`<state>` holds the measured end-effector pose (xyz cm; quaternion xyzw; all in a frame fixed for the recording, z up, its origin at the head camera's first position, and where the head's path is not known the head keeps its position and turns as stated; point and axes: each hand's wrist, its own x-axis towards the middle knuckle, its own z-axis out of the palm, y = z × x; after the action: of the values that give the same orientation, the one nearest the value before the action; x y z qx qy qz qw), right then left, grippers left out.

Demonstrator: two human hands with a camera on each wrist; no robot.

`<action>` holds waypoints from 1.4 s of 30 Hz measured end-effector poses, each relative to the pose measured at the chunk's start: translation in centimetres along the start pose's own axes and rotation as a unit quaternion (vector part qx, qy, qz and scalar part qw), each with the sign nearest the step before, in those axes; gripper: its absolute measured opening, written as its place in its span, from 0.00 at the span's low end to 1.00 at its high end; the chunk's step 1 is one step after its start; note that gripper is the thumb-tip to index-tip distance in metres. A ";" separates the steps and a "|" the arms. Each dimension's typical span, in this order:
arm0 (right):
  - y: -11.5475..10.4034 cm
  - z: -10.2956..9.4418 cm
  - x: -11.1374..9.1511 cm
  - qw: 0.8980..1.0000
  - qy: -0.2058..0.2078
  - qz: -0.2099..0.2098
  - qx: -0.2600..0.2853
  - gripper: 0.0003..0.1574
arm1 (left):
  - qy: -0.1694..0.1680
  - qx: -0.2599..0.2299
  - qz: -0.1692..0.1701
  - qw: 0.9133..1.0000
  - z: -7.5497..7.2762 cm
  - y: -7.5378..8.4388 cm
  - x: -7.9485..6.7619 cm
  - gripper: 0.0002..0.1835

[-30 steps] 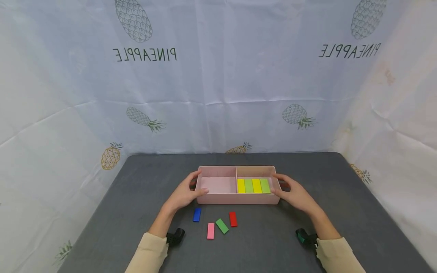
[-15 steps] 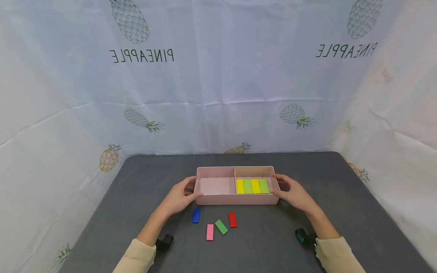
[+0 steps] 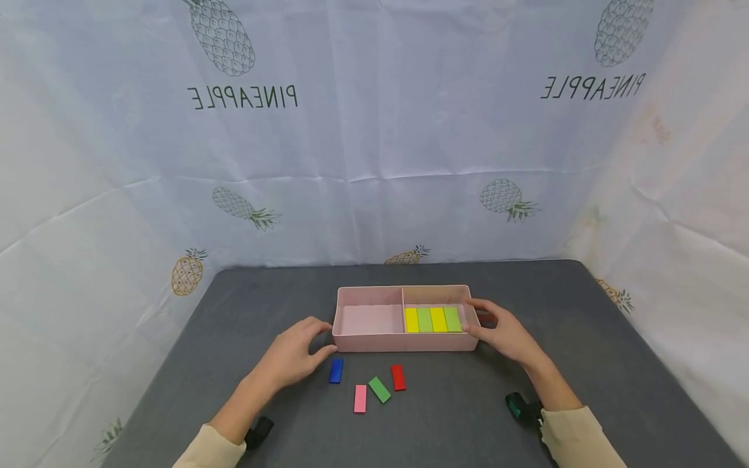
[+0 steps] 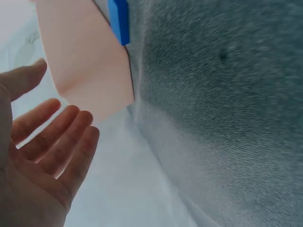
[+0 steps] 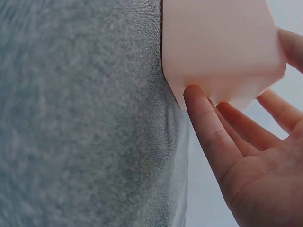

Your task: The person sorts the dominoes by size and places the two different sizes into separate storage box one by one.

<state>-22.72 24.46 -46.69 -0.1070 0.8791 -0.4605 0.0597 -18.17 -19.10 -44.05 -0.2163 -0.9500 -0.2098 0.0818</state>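
A pink two-compartment box [image 3: 374, 343] sits on the table. My right hand [image 3: 506, 335] holds its right end, thumb at the front corner; in the right wrist view several fingertips press the end wall [image 5: 218, 47]. Off the box's left end, my left hand [image 3: 292, 354] has its fingers loosely spread and nothing in them. The left wrist view shows a gap between that hand [image 4: 42, 161] and the box wall [image 4: 90, 61]. Yellow [image 3: 412, 320] and light green blocks [image 3: 424, 320] stand side by side in the right compartment. The left compartment [image 3: 370, 318] holds nothing.
In front of the box lie a blue block [image 3: 336, 371], a pink block [image 3: 359, 399], a green block [image 3: 380, 389] and a red block [image 3: 398, 377]. The dark grey table [image 3: 456, 416] reaches back to a pineapple-print cloth [image 3: 363, 214].
My left hand has let go of the box's left end and drawn back to the left and nearer. The right hand keeps its place on the box; the blocks lie as before.
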 end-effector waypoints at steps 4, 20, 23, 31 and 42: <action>0.1 -0.1 0.0 1.000 0.000 -0.001 0.002 0.47 | 0.003 0.035 0.051 0.998 0.0 0.3 -0.5 0.18; 0.4 -0.2 -0.1 1.000 -0.003 -0.007 0.009 0.48 | -0.055 0.165 0.143 0.974 2.1 2.0 -1.8 0.16; 0.4 -0.2 -0.1 1.000 -0.002 0.000 0.010 0.49 | -0.081 0.176 0.140 0.971 2.6 2.2 -1.8 0.17; 0.3 0.1 0.0 1.000 -0.007 0.001 0.014 0.49 | -0.106 0.207 0.130 0.964 3.5 2.3 -1.9 0.16; 0.4 -0.1 0.0 1.000 -0.003 -0.003 0.016 0.49 | -0.135 0.185 0.116 0.967 3.2 2.1 -1.3 0.17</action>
<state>-22.82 24.79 -46.98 -0.1096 0.8714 -0.4740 0.0626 -16.24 -16.48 -46.49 -0.3327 -0.9429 0.0113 0.0149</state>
